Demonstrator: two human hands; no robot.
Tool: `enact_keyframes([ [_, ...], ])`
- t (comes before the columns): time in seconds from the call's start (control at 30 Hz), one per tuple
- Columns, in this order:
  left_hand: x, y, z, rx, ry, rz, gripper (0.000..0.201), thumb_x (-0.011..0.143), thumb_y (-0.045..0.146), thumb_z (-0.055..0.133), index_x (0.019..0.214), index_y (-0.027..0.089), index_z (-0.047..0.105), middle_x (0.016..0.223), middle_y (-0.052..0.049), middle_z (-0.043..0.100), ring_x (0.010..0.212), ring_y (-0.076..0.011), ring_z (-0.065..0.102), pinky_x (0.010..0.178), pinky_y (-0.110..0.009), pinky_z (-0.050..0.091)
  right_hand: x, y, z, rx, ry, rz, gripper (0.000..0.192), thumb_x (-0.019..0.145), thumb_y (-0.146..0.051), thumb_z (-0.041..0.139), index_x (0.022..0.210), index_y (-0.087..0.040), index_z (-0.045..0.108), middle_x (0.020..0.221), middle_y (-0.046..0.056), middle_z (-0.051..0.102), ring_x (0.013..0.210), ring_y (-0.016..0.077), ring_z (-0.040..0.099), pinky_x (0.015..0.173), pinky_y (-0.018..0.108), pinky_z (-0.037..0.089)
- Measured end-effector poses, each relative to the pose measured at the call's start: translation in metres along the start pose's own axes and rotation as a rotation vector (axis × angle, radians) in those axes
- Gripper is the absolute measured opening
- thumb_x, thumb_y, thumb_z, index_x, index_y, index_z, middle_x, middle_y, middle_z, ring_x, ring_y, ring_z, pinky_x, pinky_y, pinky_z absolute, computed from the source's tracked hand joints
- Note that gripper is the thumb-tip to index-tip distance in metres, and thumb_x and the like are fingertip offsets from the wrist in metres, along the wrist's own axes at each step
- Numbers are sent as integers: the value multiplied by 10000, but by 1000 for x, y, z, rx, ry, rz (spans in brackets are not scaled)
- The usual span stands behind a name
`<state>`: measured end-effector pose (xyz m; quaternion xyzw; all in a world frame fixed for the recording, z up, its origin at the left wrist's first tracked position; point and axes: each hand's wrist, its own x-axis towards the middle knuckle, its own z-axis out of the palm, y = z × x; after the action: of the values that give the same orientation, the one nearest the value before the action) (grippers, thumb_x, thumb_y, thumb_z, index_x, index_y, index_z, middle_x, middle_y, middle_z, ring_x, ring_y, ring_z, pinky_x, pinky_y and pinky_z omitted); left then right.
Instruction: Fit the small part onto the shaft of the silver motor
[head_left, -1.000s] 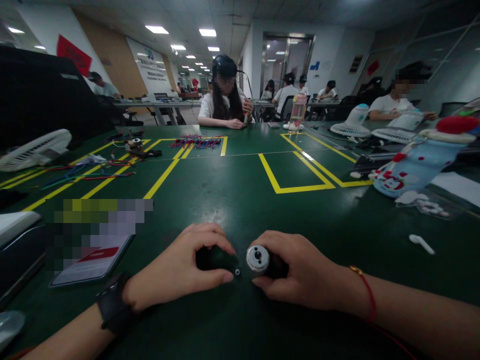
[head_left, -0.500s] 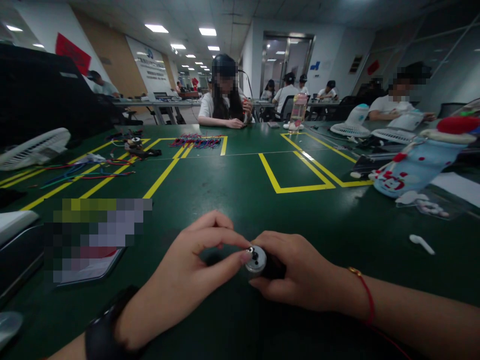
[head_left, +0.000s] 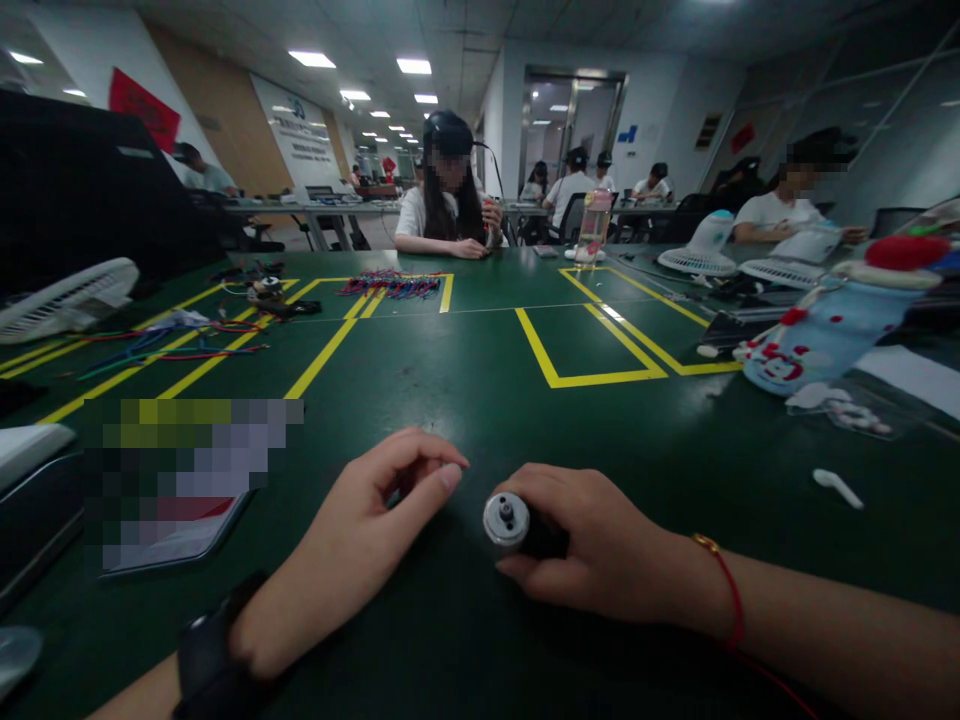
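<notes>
One small cylindrical motor with a silver metal end cap [head_left: 507, 521] is lying on the dark green table [head_left: 465, 380], the right hand [head_left: 600, 550] gripping its black body. At its nine o'clock, the left hand [head_left: 360, 540] is resting, fingers loosely curled, grasping nothing visible. Two white desk fans [head_left: 705, 245] are standing at one o'clock.

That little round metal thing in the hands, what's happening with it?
A person sits at a green table. Their right hand grips a small motor, its silver end with the shaft facing the left hand. The left hand is beside it, not touching, with fingers pinched together; whether it holds anything is hard to tell. Coloured wires lie further back, and other people work at the far side.
</notes>
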<state>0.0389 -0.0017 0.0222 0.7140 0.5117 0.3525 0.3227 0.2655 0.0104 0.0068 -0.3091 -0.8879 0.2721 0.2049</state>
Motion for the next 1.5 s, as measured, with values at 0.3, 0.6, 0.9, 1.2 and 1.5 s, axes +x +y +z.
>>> enact_keyframes([
  [0.3, 13, -39, -6, -650, 167, -322, 146, 860, 312, 637, 833, 169, 626, 699, 41, 496, 583, -83, 412, 533, -193, 339, 1, -2, -3, 5, -12, 18, 319, 784, -283, 679, 1078, -196, 594, 992, 18, 637, 835, 157, 574, 720, 269, 429],
  [0.6, 14, -38, -6, -703, 177, -330, 146, 844, 307, 664, 809, 167, 644, 699, 36, 516, 586, -80, 431, 543, -182, 367, 2, 0, -3, 11, -5, 14, 314, 780, -276, 683, 1070, -193, 595, 1002, 18, 641, 846, 156, 577, 725, 265, 430],
  [0.9, -4, -1, 3, -220, -121, -38, 151, 845, 328, 668, 989, 285, 678, 942, 1, 614, 855, -172, 574, 740, -277, 446, 2, 1, -1, -8, 7, 7, 301, 777, -280, 676, 1052, -192, 590, 973, 14, 630, 793, 147, 559, 675, 256, 410],
  [1.2, -5, 19, 12, -89, -55, 79, 97, 845, 290, 661, 881, 321, 746, 865, 12, 566, 814, -163, 571, 720, -269, 434, 2, 2, 1, -22, 5, -7, 231, 782, -295, 671, 969, -187, 590, 900, 12, 611, 729, 139, 529, 612, 245, 378],
  [1.5, 3, -15, -8, 24, -290, 61, 83, 824, 307, 696, 829, 312, 779, 846, 1, 537, 839, -183, 548, 754, -295, 406, 1, 0, -1, 18, 5, 8, 310, 766, -253, 675, 1061, -193, 601, 970, 26, 639, 812, 161, 567, 694, 266, 417],
])
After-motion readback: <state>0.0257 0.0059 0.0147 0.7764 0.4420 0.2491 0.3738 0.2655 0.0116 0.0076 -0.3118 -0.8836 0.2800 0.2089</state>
